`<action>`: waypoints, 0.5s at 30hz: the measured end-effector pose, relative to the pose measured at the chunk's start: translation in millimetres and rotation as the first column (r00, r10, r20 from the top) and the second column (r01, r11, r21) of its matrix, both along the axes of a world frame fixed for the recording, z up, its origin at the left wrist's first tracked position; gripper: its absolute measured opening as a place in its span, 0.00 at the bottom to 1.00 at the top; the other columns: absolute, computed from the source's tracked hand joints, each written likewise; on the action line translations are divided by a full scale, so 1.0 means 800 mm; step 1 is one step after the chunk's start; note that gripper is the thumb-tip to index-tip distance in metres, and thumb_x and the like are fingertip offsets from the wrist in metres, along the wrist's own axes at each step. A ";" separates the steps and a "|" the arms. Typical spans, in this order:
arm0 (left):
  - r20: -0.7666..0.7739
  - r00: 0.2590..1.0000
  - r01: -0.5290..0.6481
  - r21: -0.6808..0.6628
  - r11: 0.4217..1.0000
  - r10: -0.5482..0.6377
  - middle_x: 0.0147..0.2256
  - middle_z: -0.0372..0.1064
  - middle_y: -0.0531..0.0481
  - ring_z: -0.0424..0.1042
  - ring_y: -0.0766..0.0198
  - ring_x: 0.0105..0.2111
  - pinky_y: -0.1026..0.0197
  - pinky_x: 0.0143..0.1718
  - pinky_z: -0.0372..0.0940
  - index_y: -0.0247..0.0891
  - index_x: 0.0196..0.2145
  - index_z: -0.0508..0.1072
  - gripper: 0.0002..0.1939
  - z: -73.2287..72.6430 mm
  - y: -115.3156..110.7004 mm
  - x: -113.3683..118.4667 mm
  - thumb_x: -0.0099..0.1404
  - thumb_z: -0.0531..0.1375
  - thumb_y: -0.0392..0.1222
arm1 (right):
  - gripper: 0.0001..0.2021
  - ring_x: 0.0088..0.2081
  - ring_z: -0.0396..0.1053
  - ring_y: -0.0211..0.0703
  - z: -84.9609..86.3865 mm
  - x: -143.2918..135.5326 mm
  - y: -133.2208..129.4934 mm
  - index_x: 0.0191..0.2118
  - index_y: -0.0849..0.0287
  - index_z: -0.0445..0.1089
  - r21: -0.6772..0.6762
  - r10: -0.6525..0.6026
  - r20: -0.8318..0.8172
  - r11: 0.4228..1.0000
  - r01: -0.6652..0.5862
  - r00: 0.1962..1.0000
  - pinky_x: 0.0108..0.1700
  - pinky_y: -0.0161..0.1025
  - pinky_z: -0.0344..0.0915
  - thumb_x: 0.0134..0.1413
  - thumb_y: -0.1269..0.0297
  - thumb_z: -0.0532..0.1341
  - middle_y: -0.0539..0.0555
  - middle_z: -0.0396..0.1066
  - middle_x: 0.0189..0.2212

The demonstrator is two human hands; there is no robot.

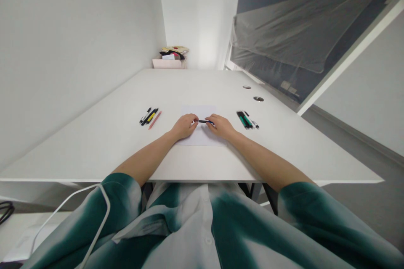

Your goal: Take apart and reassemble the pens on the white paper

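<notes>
Because it runs from the person's waist nearly to the far wall, the white bench (104,138) carries all the pens and leaves room for both forearms to come in over its near edge. Along its right side leans or stands a dark panel (271,0), partly draped in clear film (290,46), perhaps to protect its face. At the far end sits a pale box (167,64) heaped with cloth-like items, seemingly out of the way of the work. A white paper (202,138) lies flat before the person, centred under the hands, likely as a backing for them. The left hand (185,126) and right hand (220,126) are low over it, curled and a little apart, each pinching one end of the same pen between thumb and fingers. To the left lie a yellow pen (152,116), a pink pen (155,120) and some black-and-white pens (145,116); to the right, green pens (245,120) and a clear pen (254,124), both groups within easy reach. The held pen (203,121), dark with a blue part near the right fingers, lies level between the hands above the paper, probably gripped at both ends for steadiness; the fingers hide its tips.
</notes>
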State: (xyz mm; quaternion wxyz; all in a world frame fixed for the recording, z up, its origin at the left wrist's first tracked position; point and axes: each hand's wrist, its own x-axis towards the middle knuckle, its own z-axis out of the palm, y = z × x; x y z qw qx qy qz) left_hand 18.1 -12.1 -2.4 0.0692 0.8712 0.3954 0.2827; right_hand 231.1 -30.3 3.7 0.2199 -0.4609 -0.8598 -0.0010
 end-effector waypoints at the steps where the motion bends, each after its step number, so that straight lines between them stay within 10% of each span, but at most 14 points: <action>1: -0.005 1.000 -0.003 0.000 1.000 0.003 0.36 0.71 0.44 0.70 0.56 0.39 0.52 0.46 0.65 0.37 0.40 0.71 0.09 0.000 0.000 0.000 0.66 0.52 0.40 | 0.14 0.43 0.69 0.44 0.000 0.000 0.000 0.49 0.60 0.72 0.003 -0.002 0.007 1.000 0.002 1.000 0.46 0.38 0.61 0.64 0.65 0.53 0.59 0.72 0.42; 15: -0.081 0.996 -0.029 0.008 1.000 0.029 0.34 0.71 0.44 0.69 0.56 0.38 0.52 0.44 0.64 0.38 0.34 0.71 0.17 -0.002 0.006 0.001 0.71 0.46 0.43 | 0.11 0.39 0.70 0.43 -0.002 0.001 0.004 0.48 0.56 0.69 -0.027 -0.035 -0.001 0.999 0.035 0.999 0.41 0.37 0.61 0.61 0.66 0.55 0.55 0.73 0.44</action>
